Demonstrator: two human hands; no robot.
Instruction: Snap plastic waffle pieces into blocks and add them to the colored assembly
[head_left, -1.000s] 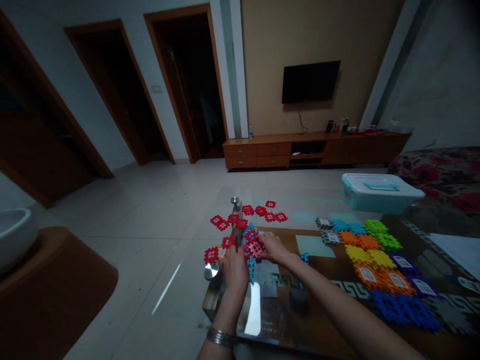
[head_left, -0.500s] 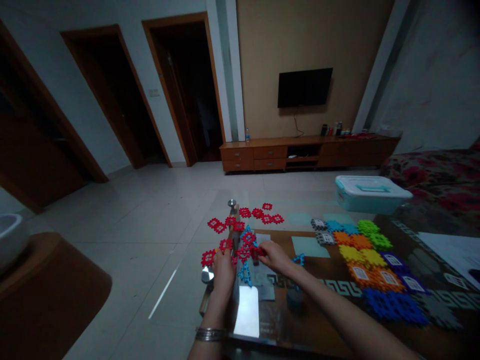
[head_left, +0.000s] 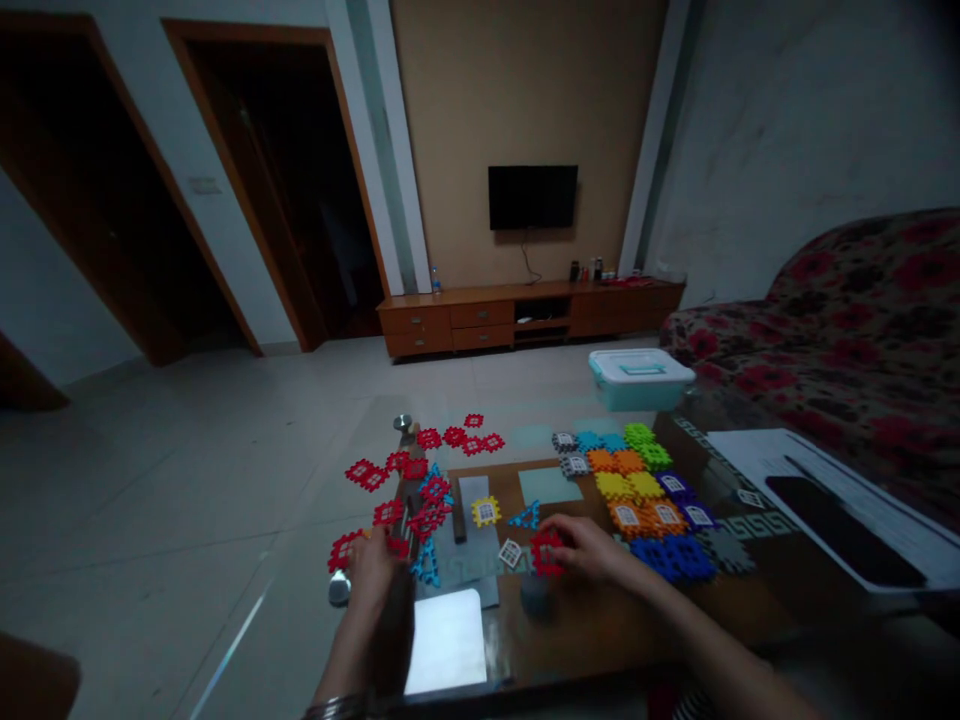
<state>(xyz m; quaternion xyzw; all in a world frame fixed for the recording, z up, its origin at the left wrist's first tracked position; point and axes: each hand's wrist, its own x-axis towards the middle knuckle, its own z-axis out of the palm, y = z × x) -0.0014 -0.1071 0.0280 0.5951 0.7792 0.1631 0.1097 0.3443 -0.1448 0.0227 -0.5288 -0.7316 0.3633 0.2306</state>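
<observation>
My right hand [head_left: 589, 548] pinches a red toothed square building tile [head_left: 546, 553] above the glass table. Beside that tile lies a white window piece [head_left: 511, 552], with a blue triangular frame piece [head_left: 526, 515] and a yellow window tile [head_left: 485, 511] farther up. My left hand [head_left: 373, 560] is at the table's left edge with its fingers curled, and a red tile [head_left: 398, 547] sticks out at its fingertips. Another red tile [head_left: 344, 551] lies just left of this hand. More red tiles [head_left: 431, 517] and a blue triangle [head_left: 426, 563] are close to its right.
Joined tiles in several colours, including yellow ones [head_left: 628, 486] and blue ones [head_left: 673, 559], cover the right of the table. Beyond them are paper sheets [head_left: 757, 450] and a dark phone-like slab [head_left: 840, 525]. A lidded teal box [head_left: 637, 392] stands behind, near a floral sofa [head_left: 825, 320].
The view has turned to the right. My right hand has moved right and toward me with the red tile, away from the red cluster. My left hand stays among the red tiles.
</observation>
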